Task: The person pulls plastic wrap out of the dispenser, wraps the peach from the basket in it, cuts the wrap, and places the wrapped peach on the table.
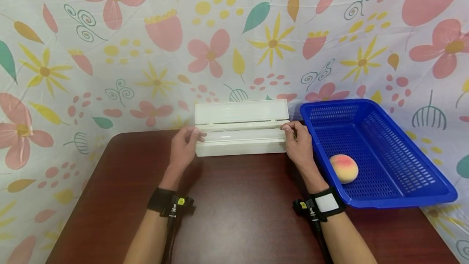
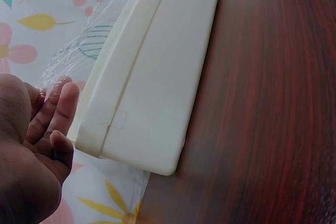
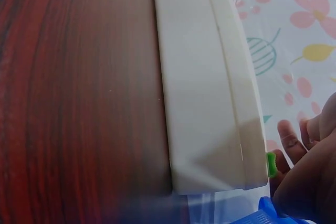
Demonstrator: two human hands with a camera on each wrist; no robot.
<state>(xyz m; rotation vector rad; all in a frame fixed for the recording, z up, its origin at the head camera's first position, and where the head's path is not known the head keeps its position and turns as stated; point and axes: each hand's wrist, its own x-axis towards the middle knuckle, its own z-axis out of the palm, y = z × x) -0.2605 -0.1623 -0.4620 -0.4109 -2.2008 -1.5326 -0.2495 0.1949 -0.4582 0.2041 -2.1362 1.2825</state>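
Observation:
A long white cling film dispenser [image 1: 239,147] stands at the back of the table with its lid [image 1: 242,111] raised. At its left end my left hand [image 1: 183,146] pinches the edge of the clear cling film [image 2: 65,59], which rises in creases above the box in the left wrist view. My right hand [image 1: 300,146] is at the right end, thumb and forefinger together on the film's other side; the film is hard to see there. A small green slider [image 3: 271,164] sticks out of the box beside the right fingers.
To the right stands a blue plastic basket [image 1: 388,203] with a peach [image 1: 344,168] inside, close to my right forearm. A flowered cloth [image 1: 220,23] hangs behind the dark wooden table [image 1: 238,215].

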